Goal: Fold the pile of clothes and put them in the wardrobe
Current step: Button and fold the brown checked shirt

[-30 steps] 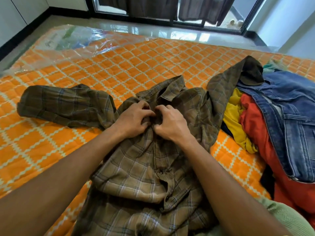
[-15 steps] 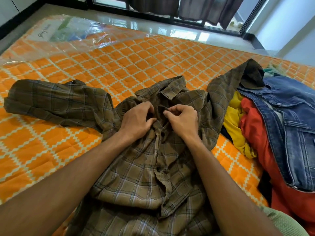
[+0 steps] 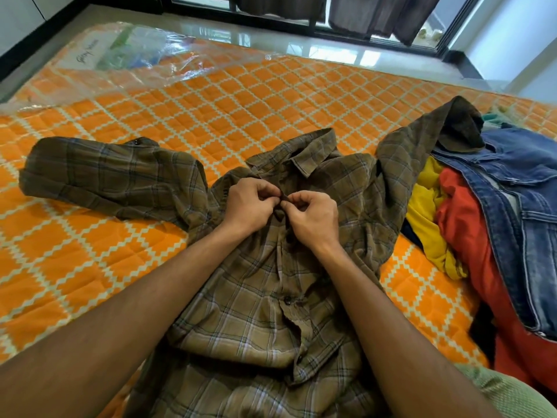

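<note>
Both hands have drawn together since half a second ago, when a small gap lay between them. Their fingertips now meet on the front edge of the shirt (image 3: pixel 265 312), just below the collar (image 3: pixel 307 155). The left hand (image 3: pixel 250 206) has its fingers curled, with thumb and forefinger pinching a small fold of the cloth. The right hand (image 3: pixel 313 218) pinches the same spot from the other side, its remaining fingers tucked in. Whether a button sits between the fingertips cannot be told.

The shirt is soft woven cloth in a brown and olive check with pale lines, creased and rumpled. It lies face up on the mattress (image 3: pixel 241 98), collar far and hem near, under both forearms. A dark round button (image 3: pixel 287 300) shows lower on the front strip. One sleeve (image 3: pixel 108 176) stretches flat to the left. The other sleeve (image 3: pixel 422 140) runs up to the right, and its cuff drapes over the pile of clothes (image 3: pixel 497 282). In that pile a blue denim jacket (image 3: pixel 518 182) lies on a red garment (image 3: pixel 464 224), with a yellow garment (image 3: pixel 428 212) bunched beside them.

The mattress is quilted, orange with a cream diamond grid, and clear plastic wrap (image 3: pixel 120 55) covers its far left corner. Beyond it lie a glossy pale floor (image 3: pixel 301 46) and dark curtains (image 3: pixel 376 13) behind a dark-framed glass door.
</note>
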